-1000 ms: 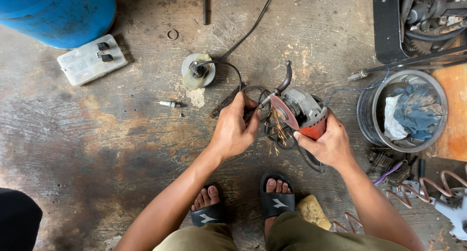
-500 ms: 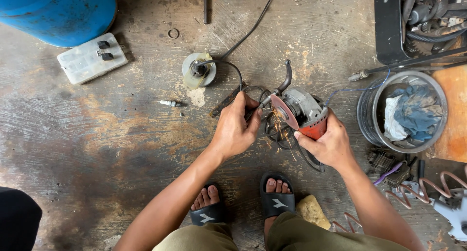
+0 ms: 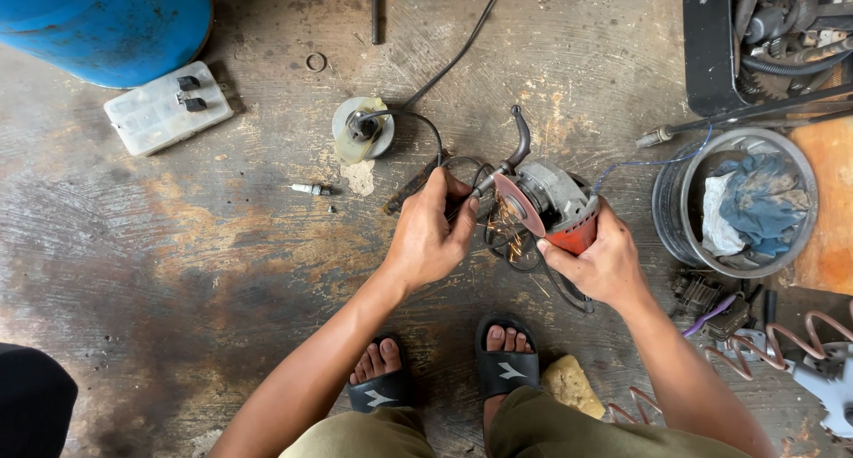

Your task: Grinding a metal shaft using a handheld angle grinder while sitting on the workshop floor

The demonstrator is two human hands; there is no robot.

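Sparks at one grinder, two hands busy

Right hand (image 3: 604,262) is clamped on one red angle grinder (image 3: 555,209) above the floor; left hand (image 3: 431,236) pinches one bent metal lever (image 3: 511,156) against its disc. Two sandalled feet below; one spark plug (image 3: 309,189) lies apart.

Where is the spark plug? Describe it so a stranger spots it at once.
Start at the blue drum in the top left corner and pass the clear plastic parts box beside it. Further toward the left hand, the spark plug lies alone on bare concrete: a tiny white-and-metal stick, unlike the round grey disc above it.
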